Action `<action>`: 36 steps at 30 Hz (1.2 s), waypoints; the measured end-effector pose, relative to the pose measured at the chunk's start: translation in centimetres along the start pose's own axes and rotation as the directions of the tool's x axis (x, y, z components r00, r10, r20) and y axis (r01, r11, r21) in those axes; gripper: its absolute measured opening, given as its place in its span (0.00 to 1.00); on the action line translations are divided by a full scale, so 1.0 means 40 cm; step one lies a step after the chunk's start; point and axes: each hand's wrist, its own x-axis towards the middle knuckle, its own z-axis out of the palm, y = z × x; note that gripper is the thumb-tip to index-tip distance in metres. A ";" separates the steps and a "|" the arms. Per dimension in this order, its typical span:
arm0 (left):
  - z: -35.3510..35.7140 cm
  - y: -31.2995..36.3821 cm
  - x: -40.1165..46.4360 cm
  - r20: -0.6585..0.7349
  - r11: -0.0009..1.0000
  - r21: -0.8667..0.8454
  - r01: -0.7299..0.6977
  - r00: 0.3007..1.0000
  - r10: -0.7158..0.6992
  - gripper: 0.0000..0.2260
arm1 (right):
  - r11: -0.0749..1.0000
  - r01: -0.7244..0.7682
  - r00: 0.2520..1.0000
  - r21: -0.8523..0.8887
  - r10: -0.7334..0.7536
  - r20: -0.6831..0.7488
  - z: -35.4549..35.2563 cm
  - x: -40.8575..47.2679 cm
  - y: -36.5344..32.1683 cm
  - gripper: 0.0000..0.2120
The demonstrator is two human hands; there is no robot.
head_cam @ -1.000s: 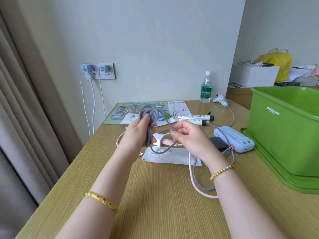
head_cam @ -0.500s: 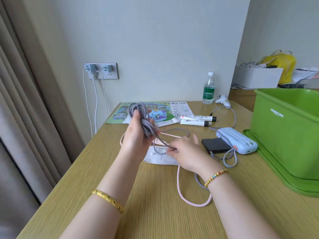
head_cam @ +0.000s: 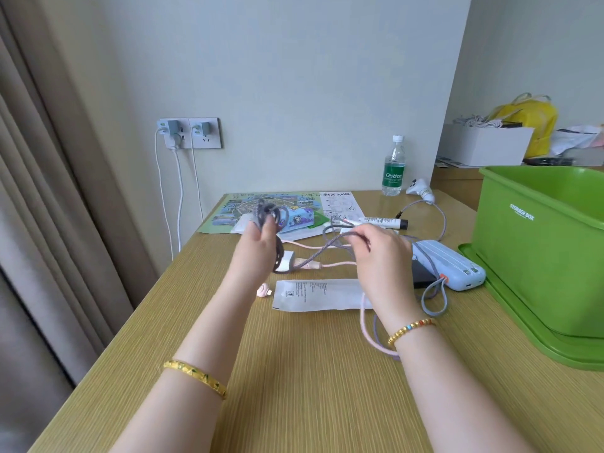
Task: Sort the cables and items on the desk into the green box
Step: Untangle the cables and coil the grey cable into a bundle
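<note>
Head view: left hand [head_cam: 258,248] was raised above the desk [head_cam: 294,371], fingers curled round a bundle of grey braided cable [head_cam: 271,217], loops sticking up above the thumb and hanging below the palm. Right hand [head_cam: 380,256] was up too, just to the right, pinching the free run of the same cable; the strand sagged between the two hands. Pink cable [head_cam: 366,325] lay on the desk under the right wrist, its pink plug [head_cam: 263,291] just left of a flat white packet [head_cam: 322,294]. Blue power bank [head_cam: 449,268] with a grey strap sat right of the right hand, partly over a dark flat item I couldn't identify. Green box [head_cam: 539,250] stood at the desk's right edge on its green lid [head_cam: 523,325], open top, contents not visible. Further back: white tube with black cap [head_cam: 380,221], a second cable curving toward a white adapter [head_cam: 421,189], a map sheet [head_cam: 228,212], a small blue patterned pouch [head_cam: 299,219], and a water bottle [head_cam: 394,166] against the wall. Two chargers were plugged into the wall socket [head_cam: 189,133], white leads hanging down.
</note>
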 end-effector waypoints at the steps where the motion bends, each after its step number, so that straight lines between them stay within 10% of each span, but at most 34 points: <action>1: 0.007 0.000 -0.006 0.044 0.995 0.085 -0.045 0.998 0.042 0.16 | 0.999 0.000 1.000 0.035 0.001 -0.021 -0.005 0.002 -0.003 0.06; 9: 0.031 -0.020 -0.037 0.560 0.884 0.273 -0.379 0.810 0.175 0.09 | 0.956 -0.161 0.986 0.247 0.143 0.091 -0.003 0.004 -0.004 0.12; 20: 0.025 -0.003 -0.042 0.520 0.989 0.040 -0.145 0.848 0.104 0.16 | 0.758 -0.352 0.911 0.549 0.141 0.389 -0.031 0.020 -0.024 0.03; 26: 0.016 -0.001 -0.045 0.585 0.986 -0.164 -0.005 0.804 0.101 0.17 | 0.583 -0.538 0.734 0.609 -0.032 0.679 -0.048 0.014 -0.028 0.20; 36: 0.027 0.005 -0.052 0.513 0.981 -0.058 -0.185 0.837 0.188 0.11 | 0.617 -0.497 0.804 0.610 0.063 0.592 -0.029 0.014 -0.027 0.09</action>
